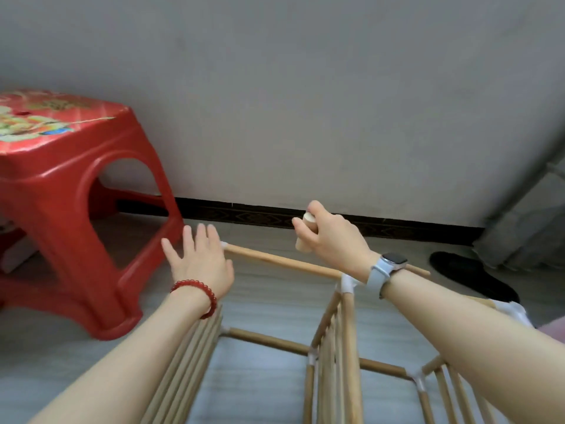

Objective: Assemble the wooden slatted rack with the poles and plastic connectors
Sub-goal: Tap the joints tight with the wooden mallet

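The partly built wooden rack (333, 356) stands on the floor below me, its slatted panels upright and joined by poles and white plastic connectors (347, 284). A top pole (281, 261) runs from a left corner connector to the middle one. My left hand (198, 258) hovers with straight, spread fingers over the left end of that pole, hiding the corner. My right hand (328, 237) grips a short wooden peg (307, 232) above the pole, a watch on the wrist.
A red plastic stool (70, 191) stands at the left near the rack. A grey wall with a dark skirting board (382, 223) runs behind. A black slipper (470, 275) lies on the floor at the right, by a grey curtain.
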Demonstrator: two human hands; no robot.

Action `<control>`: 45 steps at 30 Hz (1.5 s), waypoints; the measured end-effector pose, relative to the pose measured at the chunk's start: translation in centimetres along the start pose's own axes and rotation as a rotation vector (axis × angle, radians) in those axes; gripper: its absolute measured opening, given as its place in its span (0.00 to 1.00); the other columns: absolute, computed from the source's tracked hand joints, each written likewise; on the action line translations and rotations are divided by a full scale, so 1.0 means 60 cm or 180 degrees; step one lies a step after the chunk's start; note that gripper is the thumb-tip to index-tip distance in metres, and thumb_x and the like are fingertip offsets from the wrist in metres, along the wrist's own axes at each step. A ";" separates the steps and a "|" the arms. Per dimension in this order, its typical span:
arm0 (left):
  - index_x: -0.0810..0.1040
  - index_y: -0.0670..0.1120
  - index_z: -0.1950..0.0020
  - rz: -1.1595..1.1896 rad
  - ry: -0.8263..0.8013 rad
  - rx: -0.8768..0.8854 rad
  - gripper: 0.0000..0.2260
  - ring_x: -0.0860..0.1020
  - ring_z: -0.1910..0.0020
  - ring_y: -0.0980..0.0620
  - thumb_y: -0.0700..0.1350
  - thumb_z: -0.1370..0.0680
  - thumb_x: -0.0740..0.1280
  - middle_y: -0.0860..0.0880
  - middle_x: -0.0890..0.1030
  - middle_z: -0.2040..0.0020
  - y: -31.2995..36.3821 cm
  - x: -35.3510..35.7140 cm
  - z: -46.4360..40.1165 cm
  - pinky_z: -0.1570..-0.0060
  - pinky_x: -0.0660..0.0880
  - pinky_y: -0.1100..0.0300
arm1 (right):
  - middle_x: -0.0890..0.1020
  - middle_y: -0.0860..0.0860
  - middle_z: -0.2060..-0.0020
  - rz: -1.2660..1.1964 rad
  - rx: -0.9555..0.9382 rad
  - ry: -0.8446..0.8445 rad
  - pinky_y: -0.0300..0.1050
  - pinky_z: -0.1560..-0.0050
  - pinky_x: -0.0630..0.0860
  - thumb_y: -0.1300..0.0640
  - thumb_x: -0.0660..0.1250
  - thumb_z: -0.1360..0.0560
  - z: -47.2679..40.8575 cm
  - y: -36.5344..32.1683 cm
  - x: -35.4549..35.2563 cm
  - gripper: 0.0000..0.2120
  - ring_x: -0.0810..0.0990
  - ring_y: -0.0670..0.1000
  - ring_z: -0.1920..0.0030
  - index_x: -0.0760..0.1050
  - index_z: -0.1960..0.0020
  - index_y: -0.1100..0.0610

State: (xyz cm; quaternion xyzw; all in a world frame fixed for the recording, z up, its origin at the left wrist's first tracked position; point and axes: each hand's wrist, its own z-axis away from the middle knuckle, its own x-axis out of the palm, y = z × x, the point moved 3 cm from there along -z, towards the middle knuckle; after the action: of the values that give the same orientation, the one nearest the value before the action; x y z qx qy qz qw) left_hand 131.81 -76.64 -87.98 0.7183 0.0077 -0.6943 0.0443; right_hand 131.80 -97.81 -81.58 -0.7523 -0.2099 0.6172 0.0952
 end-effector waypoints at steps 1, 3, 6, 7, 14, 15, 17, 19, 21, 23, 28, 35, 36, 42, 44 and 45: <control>0.51 0.42 0.25 0.0040 -0.0202 -0.0275 0.28 0.52 0.25 0.45 0.54 0.20 0.53 0.45 0.54 0.24 -0.033 0.001 0.002 0.31 0.50 0.40 | 0.76 0.48 0.66 -0.0020 -0.0070 -0.0076 0.47 0.64 0.63 0.41 0.54 0.22 -0.017 -0.028 0.007 0.14 0.72 0.56 0.64 0.61 0.53 0.52; 0.61 0.40 0.32 0.0528 -0.0681 -0.0340 0.22 0.67 0.33 0.42 0.54 0.19 0.51 0.39 0.68 0.32 -0.071 0.010 0.010 0.40 0.63 0.48 | 0.76 0.50 0.63 -0.0074 -0.0234 -0.0220 0.47 0.61 0.64 0.42 0.53 0.21 -0.056 -0.084 0.023 0.14 0.72 0.58 0.61 0.61 0.52 0.53; 0.66 0.43 0.42 0.1001 -0.0723 -0.0199 0.16 0.76 0.45 0.40 0.54 0.18 0.49 0.41 0.77 0.44 -0.077 0.015 0.017 0.55 0.65 0.55 | 0.74 0.47 0.66 -0.0189 -0.0502 -0.0228 0.47 0.61 0.63 0.43 0.53 0.21 -0.102 -0.157 0.047 0.14 0.73 0.57 0.60 0.62 0.52 0.55; 0.66 0.45 0.44 0.0960 -0.0648 -0.0219 0.16 0.76 0.45 0.40 0.55 0.18 0.49 0.42 0.77 0.45 -0.076 0.014 0.017 0.56 0.64 0.55 | 0.75 0.47 0.65 -0.0172 -0.0602 -0.0212 0.47 0.61 0.63 0.44 0.53 0.21 -0.111 -0.178 0.057 0.14 0.73 0.57 0.60 0.62 0.52 0.55; 0.62 0.48 0.50 0.0898 -0.0396 -0.0186 0.12 0.77 0.50 0.44 0.55 0.18 0.48 0.47 0.78 0.49 -0.084 0.023 0.015 0.59 0.64 0.56 | 0.74 0.44 0.72 -0.0864 -0.0739 0.1053 0.47 0.66 0.64 0.45 0.55 0.23 -0.140 -0.253 0.085 0.13 0.74 0.61 0.66 0.61 0.53 0.55; 0.63 0.48 0.50 0.0911 -0.0359 -0.0192 0.12 0.77 0.49 0.44 0.55 0.18 0.48 0.47 0.78 0.49 -0.085 0.024 0.013 0.59 0.63 0.56 | 0.77 0.48 0.69 -0.0665 -0.0601 0.0956 0.47 0.65 0.64 0.46 0.55 0.22 -0.127 -0.241 0.108 0.13 0.76 0.62 0.64 0.62 0.52 0.56; 0.65 0.47 0.48 0.0894 -0.0330 -0.0202 0.14 0.77 0.49 0.44 0.56 0.18 0.48 0.47 0.78 0.48 -0.084 0.023 0.015 0.59 0.63 0.56 | 0.77 0.53 0.65 0.0072 -0.0470 0.0105 0.48 0.64 0.64 0.47 0.55 0.21 -0.102 -0.216 0.160 0.12 0.77 0.63 0.59 0.61 0.52 0.56; 0.66 0.48 0.46 0.0965 -0.0330 -0.0168 0.13 0.77 0.48 0.44 0.55 0.18 0.49 0.47 0.78 0.47 -0.085 0.023 0.013 0.58 0.63 0.56 | 0.73 0.48 0.69 0.0183 -0.0660 -0.0158 0.47 0.65 0.62 0.46 0.55 0.21 -0.115 -0.218 0.164 0.13 0.76 0.62 0.61 0.59 0.54 0.55; 0.66 0.50 0.46 0.1043 -0.0354 -0.0161 0.10 0.77 0.48 0.45 0.53 0.18 0.50 0.48 0.78 0.47 -0.084 0.025 0.012 0.57 0.63 0.57 | 0.71 0.44 0.73 -0.0314 -0.0780 0.0409 0.46 0.68 0.61 0.44 0.56 0.23 -0.139 -0.233 0.137 0.13 0.72 0.58 0.69 0.59 0.55 0.53; 0.67 0.49 0.46 0.1012 -0.0329 -0.0181 0.10 0.77 0.49 0.45 0.52 0.18 0.51 0.47 0.78 0.48 -0.087 0.027 0.010 0.58 0.64 0.57 | 0.73 0.44 0.74 -0.0478 -0.0664 0.0582 0.44 0.70 0.62 0.44 0.56 0.24 -0.137 -0.240 0.140 0.13 0.74 0.53 0.71 0.59 0.55 0.53; 0.70 0.45 0.46 0.0864 -0.0157 -0.0109 0.14 0.77 0.48 0.44 0.54 0.19 0.54 0.46 0.79 0.48 -0.086 0.024 0.013 0.60 0.65 0.57 | 0.74 0.51 0.65 -0.0201 -0.0204 -0.0348 0.48 0.63 0.65 0.45 0.55 0.22 -0.106 -0.204 0.182 0.14 0.73 0.59 0.61 0.61 0.56 0.55; 0.76 0.46 0.42 0.2189 -0.0046 -0.0108 0.15 0.74 0.43 0.45 0.53 0.21 0.58 0.45 0.75 0.43 -0.118 -0.026 0.041 0.42 0.70 0.50 | 0.73 0.51 0.78 -0.1986 0.0703 -0.1135 0.35 0.78 0.63 0.42 0.47 0.21 -0.031 -0.193 0.107 0.22 0.66 0.47 0.81 0.68 0.61 0.57; 0.76 0.48 0.42 0.2428 0.0068 0.0019 0.13 0.74 0.43 0.47 0.51 0.21 0.58 0.47 0.76 0.43 -0.122 -0.044 0.055 0.41 0.70 0.52 | 0.73 0.52 0.79 -0.2220 0.0848 -0.1311 0.37 0.77 0.64 0.43 0.45 0.21 -0.011 -0.197 0.098 0.23 0.66 0.49 0.80 0.70 0.59 0.57; 0.80 0.41 0.57 0.3688 -0.0295 0.0891 0.18 0.74 0.63 0.52 0.51 0.19 0.57 0.47 0.78 0.65 -0.110 -0.112 0.209 0.58 0.72 0.52 | 0.76 0.51 0.77 -0.2868 0.0499 -0.1762 0.36 0.78 0.65 0.44 0.46 0.19 0.154 -0.256 0.069 0.15 0.70 0.48 0.79 0.54 0.34 0.47; 0.81 0.46 0.56 0.3879 -0.0291 0.0971 0.18 0.74 0.66 0.55 0.57 0.23 0.58 0.50 0.79 0.68 -0.106 -0.117 0.275 0.62 0.72 0.57 | 0.77 0.52 0.76 -0.2901 0.0560 -0.1793 0.38 0.78 0.65 0.43 0.48 0.19 0.206 -0.271 0.064 0.15 0.70 0.49 0.78 0.60 0.42 0.54; 0.81 0.45 0.56 0.3868 -0.0243 0.0923 0.20 0.73 0.68 0.57 0.59 0.25 0.58 0.52 0.78 0.70 -0.105 -0.115 0.293 0.64 0.70 0.60 | 0.77 0.52 0.76 -0.2930 0.0669 -0.1841 0.38 0.78 0.65 0.42 0.48 0.20 0.223 -0.275 0.065 0.17 0.70 0.49 0.78 0.60 0.43 0.55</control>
State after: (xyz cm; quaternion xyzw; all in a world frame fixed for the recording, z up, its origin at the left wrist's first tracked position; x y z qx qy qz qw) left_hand 113.56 -71.36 -82.01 0.5677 -0.4981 -0.5642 0.3336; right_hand 116.17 -82.92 -81.35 -0.3692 -0.4720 0.7109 0.3682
